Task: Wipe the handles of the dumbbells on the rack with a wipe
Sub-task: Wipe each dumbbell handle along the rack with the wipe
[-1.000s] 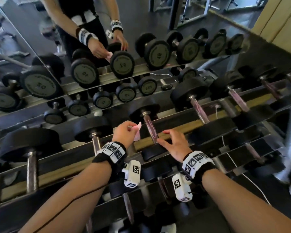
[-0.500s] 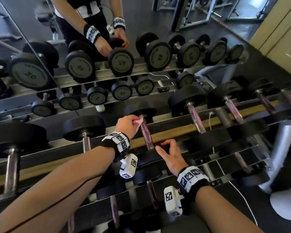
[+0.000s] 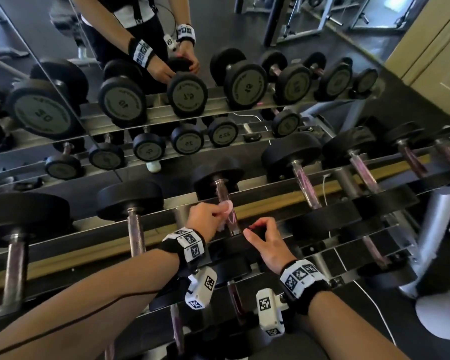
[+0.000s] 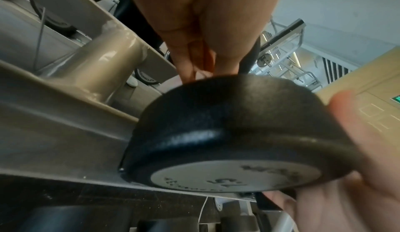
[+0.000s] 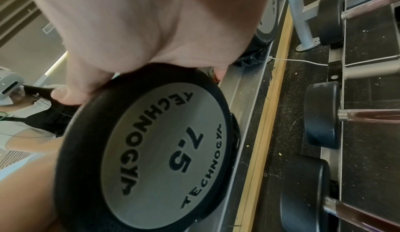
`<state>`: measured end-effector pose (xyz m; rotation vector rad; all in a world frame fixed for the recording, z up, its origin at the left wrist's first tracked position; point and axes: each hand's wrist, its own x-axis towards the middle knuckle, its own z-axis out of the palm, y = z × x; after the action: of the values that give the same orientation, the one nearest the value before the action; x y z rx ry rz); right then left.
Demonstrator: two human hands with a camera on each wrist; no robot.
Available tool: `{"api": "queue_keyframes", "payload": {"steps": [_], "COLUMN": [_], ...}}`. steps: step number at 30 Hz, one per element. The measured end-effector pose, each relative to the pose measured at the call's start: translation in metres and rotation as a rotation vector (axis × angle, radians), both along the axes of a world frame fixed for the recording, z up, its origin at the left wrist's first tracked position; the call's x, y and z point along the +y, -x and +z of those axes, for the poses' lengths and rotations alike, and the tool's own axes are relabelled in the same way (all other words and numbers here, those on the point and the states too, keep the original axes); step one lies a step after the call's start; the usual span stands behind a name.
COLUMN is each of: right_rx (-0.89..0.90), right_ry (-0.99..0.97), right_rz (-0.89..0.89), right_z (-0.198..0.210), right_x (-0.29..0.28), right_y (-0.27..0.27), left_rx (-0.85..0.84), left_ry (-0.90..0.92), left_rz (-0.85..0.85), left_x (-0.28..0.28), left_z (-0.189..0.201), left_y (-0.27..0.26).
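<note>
A small dumbbell lies on the top tier of the rack (image 3: 270,201), its chrome handle (image 3: 222,191) pointing toward me. My left hand (image 3: 220,212) pinches a pale pink wipe (image 3: 227,207) against the middle of that handle. My right hand (image 3: 252,229) curls over the dumbbell's near black head, which reads 7.5 (image 5: 168,150) in the right wrist view, with the thumb (image 5: 63,93) on its rim. The left wrist view shows my left fingers (image 4: 190,61) behind that same head (image 4: 227,124); the wipe is hidden there.
Heavier dumbbells flank it, one handle to the left (image 3: 136,232) and one to the right (image 3: 305,187). More dumbbells lie on the lower tier (image 3: 234,300). A mirror (image 3: 151,118) behind reflects the rack and me. A white cable (image 3: 327,189) hangs by the grey rack post (image 3: 435,229).
My left hand brought the wipe onto the handle and slid it toward me along it. My right hand went from lying flat near the dumbbell's near head to curling over it.
</note>
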<state>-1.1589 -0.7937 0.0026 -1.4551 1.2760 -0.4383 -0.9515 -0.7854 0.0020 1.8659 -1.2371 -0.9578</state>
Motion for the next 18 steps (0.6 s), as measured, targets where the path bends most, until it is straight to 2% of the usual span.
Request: {"api": "queue_keyframes", "payload": {"steps": [3,7,9,12,16,18], "right_rx": [-0.005,-0.012,-0.026,-0.025,-0.026,-0.028], "right_ry": [-0.025,-0.023,-0.02,-0.033,-0.025,-0.022], "right_rz": [0.017,0.014,0.0,-0.001,0.007,0.008], "right_z": [-0.002,-0.001,-0.001,-0.001,0.0,0.001], "right_x": [-0.002,-0.001,0.0,-0.001,0.0,0.0], "right_y": [0.001,0.001,0.001,0.001,0.002,0.001], "left_rx": [-0.012,-0.009,-0.02,-0.08,-0.006,-0.027], "left_ry": [-0.083,0.028,0.057,0.025,-0.001,-0.025], "left_rz": [-0.058,0.164,0.199,0.142,0.01,-0.064], "left_x": [-0.002,-0.026,-0.034,-0.031,-0.011,0.002], "left_z": [0.004,0.022,0.024,0.016,0.003,-0.004], "left_y": [-0.007,-0.025,-0.025,-0.016,-0.009,-0.004]}}
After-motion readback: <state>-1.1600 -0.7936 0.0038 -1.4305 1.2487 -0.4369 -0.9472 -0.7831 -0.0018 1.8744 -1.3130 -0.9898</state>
